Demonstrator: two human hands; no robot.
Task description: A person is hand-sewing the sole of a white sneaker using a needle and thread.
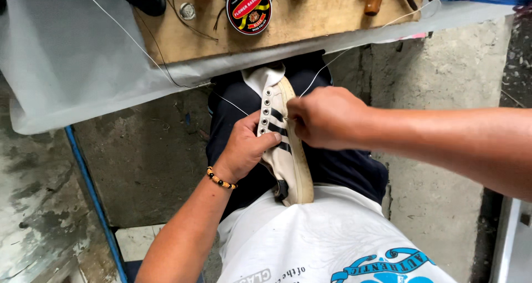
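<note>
Item one: a white sneaker (285, 150) with dark side stripes and a tan sole edge. It lay on its side across my lap, toe pointing to twelve o'clock, heel tucked against my white shirt (310, 238).

Item two: my left hand (246, 147). It sat at nine o'clock of the shoe, fingers closed around the upper, thumb pressed on the striped side near the eyelets. A beaded bracelet (221, 179) circled that wrist.

Item three: my right hand (324, 116). It came in from three o'clock, fingers pinched shut at the sole edge; what they pinched was hidden, so I cannot tell it.

Item four: a thin white thread (354, 42), running from that hand toward one o'clock and up over the board's edge.

Item five: a wooden board (310, 22) at twelve o'clock, bearing a round black-and-red tin (249, 8).

Item six: dark trousers (343, 166) under the shoe.
</note>
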